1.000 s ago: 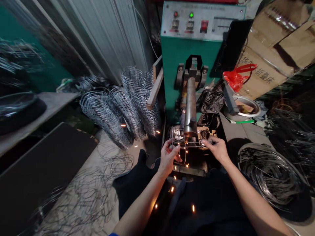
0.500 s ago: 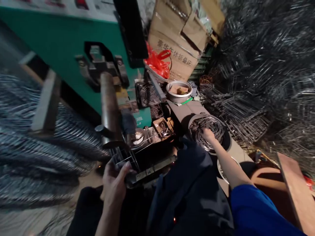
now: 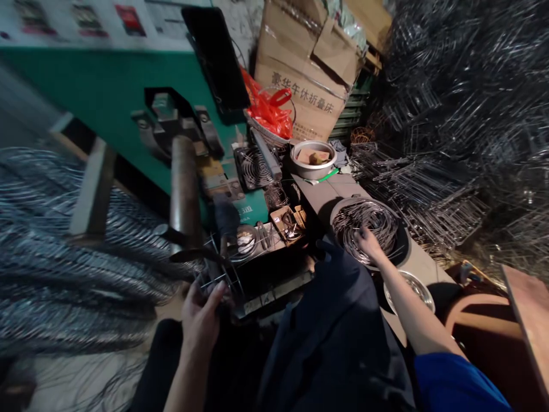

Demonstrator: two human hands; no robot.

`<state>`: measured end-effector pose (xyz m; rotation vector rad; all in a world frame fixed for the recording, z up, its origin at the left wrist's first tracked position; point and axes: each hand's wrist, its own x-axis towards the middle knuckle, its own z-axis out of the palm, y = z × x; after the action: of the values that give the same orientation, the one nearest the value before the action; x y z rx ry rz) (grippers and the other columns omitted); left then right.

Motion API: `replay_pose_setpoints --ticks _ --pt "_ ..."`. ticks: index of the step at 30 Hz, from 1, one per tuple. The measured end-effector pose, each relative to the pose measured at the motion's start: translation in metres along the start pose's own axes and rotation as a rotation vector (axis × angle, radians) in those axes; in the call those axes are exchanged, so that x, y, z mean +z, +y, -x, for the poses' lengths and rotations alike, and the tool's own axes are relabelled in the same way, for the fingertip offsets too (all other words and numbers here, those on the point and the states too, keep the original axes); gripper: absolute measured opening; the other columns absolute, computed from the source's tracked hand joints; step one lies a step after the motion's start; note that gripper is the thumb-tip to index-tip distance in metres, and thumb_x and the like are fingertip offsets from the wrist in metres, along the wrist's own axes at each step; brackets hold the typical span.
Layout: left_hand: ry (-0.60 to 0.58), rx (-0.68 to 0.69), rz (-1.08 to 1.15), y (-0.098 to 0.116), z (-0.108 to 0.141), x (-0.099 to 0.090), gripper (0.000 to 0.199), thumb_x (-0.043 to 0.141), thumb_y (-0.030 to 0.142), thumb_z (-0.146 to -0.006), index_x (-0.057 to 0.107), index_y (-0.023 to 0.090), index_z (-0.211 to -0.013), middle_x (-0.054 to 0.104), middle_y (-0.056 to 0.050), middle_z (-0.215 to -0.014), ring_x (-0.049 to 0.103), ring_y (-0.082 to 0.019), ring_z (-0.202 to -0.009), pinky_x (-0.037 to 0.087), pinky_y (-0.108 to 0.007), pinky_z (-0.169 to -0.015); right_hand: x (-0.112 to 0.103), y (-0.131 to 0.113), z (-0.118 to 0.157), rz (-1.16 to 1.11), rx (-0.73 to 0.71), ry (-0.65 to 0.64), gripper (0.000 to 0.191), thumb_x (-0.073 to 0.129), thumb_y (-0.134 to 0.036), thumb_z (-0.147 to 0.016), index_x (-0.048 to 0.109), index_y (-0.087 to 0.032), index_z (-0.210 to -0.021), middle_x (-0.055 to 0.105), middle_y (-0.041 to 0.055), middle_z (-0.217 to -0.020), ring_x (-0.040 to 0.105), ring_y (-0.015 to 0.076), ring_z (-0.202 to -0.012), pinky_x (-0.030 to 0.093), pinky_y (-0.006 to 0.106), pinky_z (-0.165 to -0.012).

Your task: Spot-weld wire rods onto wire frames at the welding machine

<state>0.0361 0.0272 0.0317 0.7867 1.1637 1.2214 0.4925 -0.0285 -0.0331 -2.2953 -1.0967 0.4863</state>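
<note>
Several of my left fingers (image 3: 218, 289) gripped a silver wire-grid frame (image 3: 227, 280), well apart from my right fingers (image 3: 362, 234), which sat among bent silver wires (image 3: 364, 223) in a round black tub (image 3: 405, 246), their grip unclear.

The wire frame (image 3: 218, 280) is bare, bright steel, and the loose wires (image 3: 364, 226) in the tub (image 3: 405, 246) are the same glossy metal. The machine's casing (image 3: 107, 114) is smooth green paint, and its round electrode bar (image 3: 184, 183) is dull brownish metal. The box (image 3: 304, 86) is matt brown cardboard, the bag (image 3: 270, 111) thin, glossy red plastic, and the sleeve (image 3: 454, 386) blue cloth.
</note>
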Motion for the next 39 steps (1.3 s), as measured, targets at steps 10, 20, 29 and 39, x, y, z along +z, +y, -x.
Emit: replay_pose_setpoints --ticks 10,20,29,39 --pt "0.026 0.039 -0.038 -0.014 0.043 -0.020 0.067 0.084 0.028 -0.068 0.057 0.020 -0.128 0.056 0.008 -0.065 0.050 -0.007 -0.046 0.046 -0.017 -0.042 -0.024 -0.147 0.030 -0.845 -0.351 -0.350 0.045 0.070 -0.057 -0.081 0.062 -0.019 -0.104 0.057 0.0003 -0.079 0.048 0.0132 -0.067 0.040 0.024 -0.060" --pt "0.036 0.003 -0.017 -0.022 0.073 -0.044 0.080 0.082 0.037 -0.072 0.046 0.020 -0.142 0.052 0.009 -0.060 0.050 -0.007 -0.043 0.044 -0.017 -0.042 0.063 -0.192 0.056 -0.677 -0.466 -0.441 0.049 0.063 -0.066 -0.081 0.066 -0.016 -0.083 0.057 0.0008 -0.072 0.049 0.0169 -0.071 0.040 0.028 -0.069" --pt "0.040 -0.023 0.001 -0.032 0.072 -0.051 0.074 0.080 0.036 -0.076 0.046 0.018 -0.139 0.051 0.010 -0.060 0.050 -0.007 -0.041 0.043 -0.017 -0.041 0.070 -0.197 0.078 -0.714 -0.425 -0.412 0.055 0.074 -0.058 -0.076 0.040 -0.020 -0.056 0.032 -0.0041 -0.059 0.028 0.0119 -0.058 0.025 0.027 -0.056" --pt "0.018 0.018 0.107 -0.036 0.063 -0.031 0.078 0.081 0.036 -0.075 0.043 0.018 -0.140 0.051 0.010 -0.061 0.049 -0.007 -0.040 0.044 -0.019 -0.039 0.116 -0.183 0.070 -0.827 -0.417 -0.464 0.060 0.075 -0.057 -0.074 0.033 -0.020 -0.052 0.028 -0.0047 -0.057 0.025 0.0116 -0.058 0.023 0.028 -0.058"
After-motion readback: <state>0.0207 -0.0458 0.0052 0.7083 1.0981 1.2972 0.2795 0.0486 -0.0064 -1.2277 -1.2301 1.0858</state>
